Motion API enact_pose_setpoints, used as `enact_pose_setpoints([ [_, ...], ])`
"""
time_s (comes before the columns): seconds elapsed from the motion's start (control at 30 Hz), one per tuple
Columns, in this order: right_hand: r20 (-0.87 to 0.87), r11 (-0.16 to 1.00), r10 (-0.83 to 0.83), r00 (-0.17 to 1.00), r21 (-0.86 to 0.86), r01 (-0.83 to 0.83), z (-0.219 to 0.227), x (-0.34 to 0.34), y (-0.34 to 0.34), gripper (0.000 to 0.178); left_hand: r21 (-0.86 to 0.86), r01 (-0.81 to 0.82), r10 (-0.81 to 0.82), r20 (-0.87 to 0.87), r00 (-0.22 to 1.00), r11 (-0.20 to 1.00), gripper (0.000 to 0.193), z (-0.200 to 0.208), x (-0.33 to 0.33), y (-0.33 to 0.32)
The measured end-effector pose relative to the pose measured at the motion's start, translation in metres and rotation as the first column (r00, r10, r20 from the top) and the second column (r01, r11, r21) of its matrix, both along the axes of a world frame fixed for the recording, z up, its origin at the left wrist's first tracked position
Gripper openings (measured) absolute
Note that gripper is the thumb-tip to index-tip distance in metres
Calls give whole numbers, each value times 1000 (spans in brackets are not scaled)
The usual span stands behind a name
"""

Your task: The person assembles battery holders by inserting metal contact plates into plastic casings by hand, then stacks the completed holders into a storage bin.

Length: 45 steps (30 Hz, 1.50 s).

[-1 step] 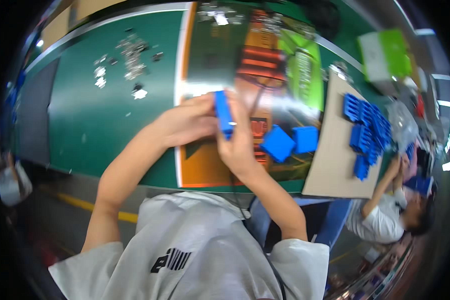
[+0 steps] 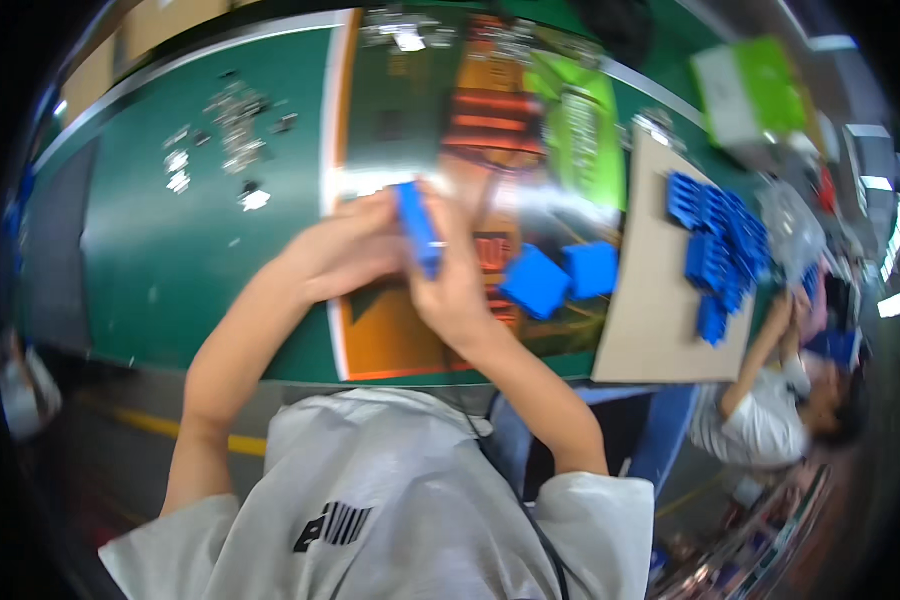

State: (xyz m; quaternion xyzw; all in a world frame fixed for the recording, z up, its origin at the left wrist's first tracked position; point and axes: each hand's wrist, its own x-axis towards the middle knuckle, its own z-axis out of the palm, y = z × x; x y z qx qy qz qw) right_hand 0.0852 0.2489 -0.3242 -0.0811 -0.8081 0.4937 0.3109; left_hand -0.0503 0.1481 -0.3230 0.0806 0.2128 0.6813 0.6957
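Observation:
Between my two hands, over the printed sheet on the table, is a slim blue plastic block (image 2: pixel 418 230) with a small shiny spot on its near end. My right hand (image 2: pixel 452 285) closes round its right side, fingers along the edge. From the left, my left hand (image 2: pixel 355 245) grips the same block, its fingers curled and partly blurred. Just right of my right hand, two more blue plastic blocks lie on the sheet: a larger tilted one (image 2: pixel 536 282) and a smaller one (image 2: pixel 591 270). Motion blur hides the finer details of the held block.
Small metal parts (image 2: pixel 238 125) lie scattered on the green tabletop (image 2: pixel 210 290) at left. A cardboard sheet (image 2: pixel 635 330) at right carries a heap of ribbed blue pieces (image 2: pixel 715 235). Behind it stand a green-and-white box (image 2: pixel 750 90) and a clear plastic bag (image 2: pixel 795 225). Another person (image 2: pixel 760 420) sits at far right.
The whole view has shifted slightly, so everything appears a little further left. Both hands keep the same hold on the blue block.

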Motion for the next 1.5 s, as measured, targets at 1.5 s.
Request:
enact_pose_setpoints([
  [1.5,-177,217,-4,984,-961,-171,23,3,20,50,14,-573,-75,-989,-131,819,20,38,-79,45],
])
